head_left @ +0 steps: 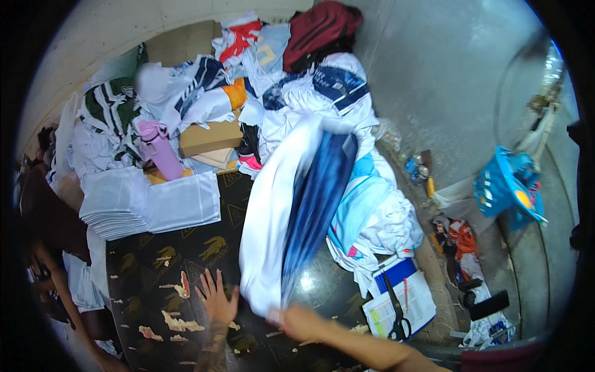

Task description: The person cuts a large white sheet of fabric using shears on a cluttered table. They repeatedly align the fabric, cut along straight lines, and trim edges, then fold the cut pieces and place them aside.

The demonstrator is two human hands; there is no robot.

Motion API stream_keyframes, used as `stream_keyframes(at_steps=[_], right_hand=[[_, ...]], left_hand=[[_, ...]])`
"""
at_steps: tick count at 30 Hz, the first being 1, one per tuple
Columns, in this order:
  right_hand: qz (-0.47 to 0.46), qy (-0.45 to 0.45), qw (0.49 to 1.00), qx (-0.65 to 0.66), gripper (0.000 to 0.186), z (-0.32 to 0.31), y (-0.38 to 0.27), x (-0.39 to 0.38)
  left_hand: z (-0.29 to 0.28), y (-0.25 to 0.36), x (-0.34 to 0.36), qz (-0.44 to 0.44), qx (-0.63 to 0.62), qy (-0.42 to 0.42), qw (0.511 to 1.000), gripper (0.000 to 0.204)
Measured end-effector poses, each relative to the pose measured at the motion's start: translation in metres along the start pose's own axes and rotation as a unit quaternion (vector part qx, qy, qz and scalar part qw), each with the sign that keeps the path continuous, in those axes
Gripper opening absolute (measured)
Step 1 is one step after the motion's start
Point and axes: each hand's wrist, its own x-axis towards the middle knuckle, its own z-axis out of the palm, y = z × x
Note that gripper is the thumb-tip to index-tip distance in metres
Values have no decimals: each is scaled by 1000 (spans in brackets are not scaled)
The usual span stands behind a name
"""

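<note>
On the dark, chipped tabletop my left hand lies flat with its fingers spread. My right hand is closed on the near end of a white and navy garment, which stretches up and away from it, blurred by motion. The garment's far end reaches the heap of clothes at the back. To the left of the garment is a stack of folded white cloths, with one more folded white piece beside it.
A pink bottle and a cardboard box stand behind the stack. Light blue and white garments pile up on the right. Black scissors lie on papers. A blue basket hangs far right. Another person is at the left edge.
</note>
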Motion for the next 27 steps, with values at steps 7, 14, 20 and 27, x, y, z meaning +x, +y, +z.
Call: stream_keyframes(at_steps=[7,14,20,27], right_hand=[[-28,177,954,242,25,24,-143,-169],[-239,156,942,-178,46,5,-297,-209],[-87,473,805,-347,34,-104,-336,-110],[-380,577,700,-181,45,-97,-250,-140]], left_hand=[[-129,49,-181,377,-232,-519,732,81],[-319,-151,-274,258,-24,271,927,24],[-540,-351,-346,-43,105,650,751,23],[-373,-476,-537,-24,97,654,750,40]])
